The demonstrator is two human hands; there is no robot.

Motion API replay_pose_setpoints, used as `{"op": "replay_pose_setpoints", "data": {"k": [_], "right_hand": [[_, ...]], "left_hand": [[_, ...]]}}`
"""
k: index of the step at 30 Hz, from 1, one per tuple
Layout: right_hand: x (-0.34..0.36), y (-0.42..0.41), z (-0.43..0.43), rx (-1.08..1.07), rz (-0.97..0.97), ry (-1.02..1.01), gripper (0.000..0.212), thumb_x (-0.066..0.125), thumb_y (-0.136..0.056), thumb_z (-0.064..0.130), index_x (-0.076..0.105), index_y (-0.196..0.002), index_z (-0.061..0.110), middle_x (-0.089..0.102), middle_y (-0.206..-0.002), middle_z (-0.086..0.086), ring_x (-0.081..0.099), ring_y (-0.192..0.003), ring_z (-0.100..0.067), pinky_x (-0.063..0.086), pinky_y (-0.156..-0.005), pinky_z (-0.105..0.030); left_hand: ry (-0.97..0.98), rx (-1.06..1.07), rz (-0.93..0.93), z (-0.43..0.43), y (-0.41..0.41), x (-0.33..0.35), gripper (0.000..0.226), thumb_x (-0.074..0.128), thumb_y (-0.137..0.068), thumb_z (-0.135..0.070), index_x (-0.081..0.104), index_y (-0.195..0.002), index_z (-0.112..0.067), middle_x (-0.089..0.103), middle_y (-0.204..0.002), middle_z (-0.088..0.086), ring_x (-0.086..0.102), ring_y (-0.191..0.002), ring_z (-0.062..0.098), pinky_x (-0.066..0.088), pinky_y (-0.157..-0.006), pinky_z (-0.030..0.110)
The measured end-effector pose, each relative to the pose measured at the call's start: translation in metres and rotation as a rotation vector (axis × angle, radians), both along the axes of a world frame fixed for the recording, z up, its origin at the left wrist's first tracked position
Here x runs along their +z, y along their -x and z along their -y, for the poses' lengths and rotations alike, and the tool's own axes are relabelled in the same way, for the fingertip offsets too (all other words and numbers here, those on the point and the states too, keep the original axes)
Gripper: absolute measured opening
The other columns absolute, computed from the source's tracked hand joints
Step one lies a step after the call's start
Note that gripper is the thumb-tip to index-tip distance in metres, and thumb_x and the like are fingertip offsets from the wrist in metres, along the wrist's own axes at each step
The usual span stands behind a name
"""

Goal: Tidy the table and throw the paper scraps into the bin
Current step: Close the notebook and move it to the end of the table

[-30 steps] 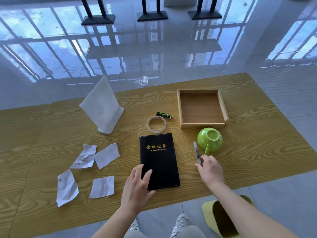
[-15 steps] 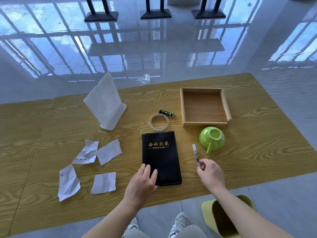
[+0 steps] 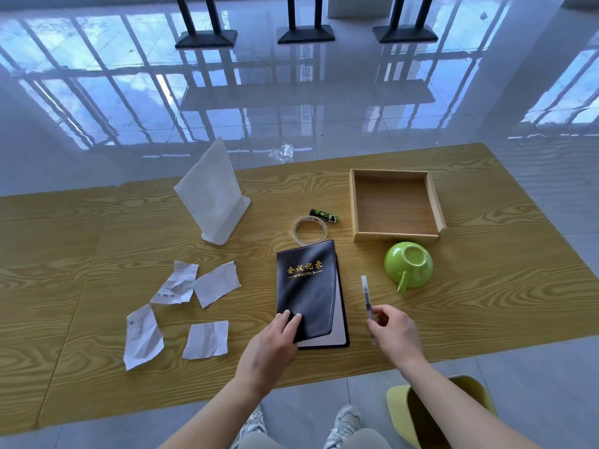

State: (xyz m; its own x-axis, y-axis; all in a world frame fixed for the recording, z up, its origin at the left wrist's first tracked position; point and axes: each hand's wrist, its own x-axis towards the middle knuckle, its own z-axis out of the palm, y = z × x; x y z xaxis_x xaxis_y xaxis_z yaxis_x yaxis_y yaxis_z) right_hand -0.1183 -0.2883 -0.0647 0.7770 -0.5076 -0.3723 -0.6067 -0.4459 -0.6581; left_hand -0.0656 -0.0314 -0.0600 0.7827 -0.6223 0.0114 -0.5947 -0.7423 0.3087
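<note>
Table [image 3: 486, 303] of yellow wood fills the middle. On the floor at its near right stands the yellow-green bin [image 3: 397, 406]. A wooden tray [image 3: 393, 238] sits at the far right. The left hand [image 3: 269, 345] pinches the near left corner of the black notebook [image 3: 306, 286], whose cover is a little raised. Four paper scraps [image 3: 216, 283] lie on the table, left of the notebook. A green cup [image 3: 408, 264] lies upside down just near the tray. The right hand [image 3: 393, 335] grasps the pen [image 3: 365, 291].

The black notebook [image 3: 306, 293] is showing gold characters 会议记录 on its cover, with the word MINUTES sitting just beneath them in small gold capitals. Two paper scraps [image 3: 176, 285] are carrying faint blue writing, too small to read. The black and green tube [image 3: 324, 215] is bearing white print, also unreadable.
</note>
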Motion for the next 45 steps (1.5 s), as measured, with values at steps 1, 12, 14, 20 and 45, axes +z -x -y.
{"op": "replay_pose_setpoints", "data": {"k": [1, 12, 14, 20, 45], "right_hand": [[0.000, -0.001, -0.002, -0.002, -0.001, -0.009, 0.025, 0.070, -0.084, 0.021, 0.069, -0.109, 0.019, 0.069, -0.093, 0.000, 0.069, -0.081, -0.023, 0.057, -0.079, -0.043], [0.006, -0.011, -0.020, 0.058, -0.013, -0.029, 0.029, 0.071, -0.080, 0.024, 0.070, -0.109, 0.020, 0.070, -0.096, 0.000, 0.063, -0.089, -0.019, 0.049, -0.078, -0.031], [0.009, -0.015, -0.024, 0.064, -0.007, -0.048, 0.026, 0.072, -0.079, 0.024, 0.071, -0.106, 0.021, 0.070, -0.095, 0.001, 0.062, -0.087, -0.018, 0.049, -0.076, -0.030], [0.018, -0.044, -0.051, 0.071, -0.068, -0.247, 0.019, 0.068, -0.083, 0.008, 0.072, -0.101, 0.013, 0.073, -0.078, -0.005, 0.069, -0.061, -0.017, 0.062, -0.060, -0.038], [0.009, -0.088, -0.111, 0.100, -0.021, -0.539, 0.040, 0.040, -0.090, -0.006, 0.061, -0.118, 0.013, 0.069, -0.103, -0.008, 0.064, -0.076, -0.020, 0.058, -0.073, -0.036]], "left_hand": [[0.056, 0.024, -0.038, -0.004, 0.001, 0.000, 0.062, 0.082, -0.062, -0.001, 0.066, -0.121, -0.002, 0.068, -0.120, 0.019, 0.068, -0.106, 0.031, 0.060, -0.076, 0.034], [0.452, 0.436, -0.280, -0.020, 0.021, 0.009, 0.015, 0.060, -0.092, -0.011, 0.063, -0.105, -0.017, 0.066, -0.085, -0.013, 0.064, -0.083, 0.012, 0.042, -0.068, 0.007], [0.488, 0.499, -0.310, -0.020, 0.022, 0.011, 0.017, 0.060, -0.091, -0.012, 0.059, -0.084, -0.027, 0.061, -0.072, -0.017, 0.063, -0.072, 0.009, 0.045, -0.062, 0.014], [0.563, 0.736, -0.480, -0.021, 0.021, 0.004, 0.014, 0.061, -0.091, -0.015, 0.064, -0.080, -0.007, 0.070, -0.074, 0.002, 0.066, -0.075, 0.023, 0.053, -0.066, 0.036], [0.585, 0.697, -0.436, -0.026, 0.023, 0.017, 0.031, 0.065, -0.083, -0.003, 0.057, -0.079, -0.032, 0.068, -0.069, -0.015, 0.064, -0.070, -0.002, 0.046, -0.057, 0.011]]}}
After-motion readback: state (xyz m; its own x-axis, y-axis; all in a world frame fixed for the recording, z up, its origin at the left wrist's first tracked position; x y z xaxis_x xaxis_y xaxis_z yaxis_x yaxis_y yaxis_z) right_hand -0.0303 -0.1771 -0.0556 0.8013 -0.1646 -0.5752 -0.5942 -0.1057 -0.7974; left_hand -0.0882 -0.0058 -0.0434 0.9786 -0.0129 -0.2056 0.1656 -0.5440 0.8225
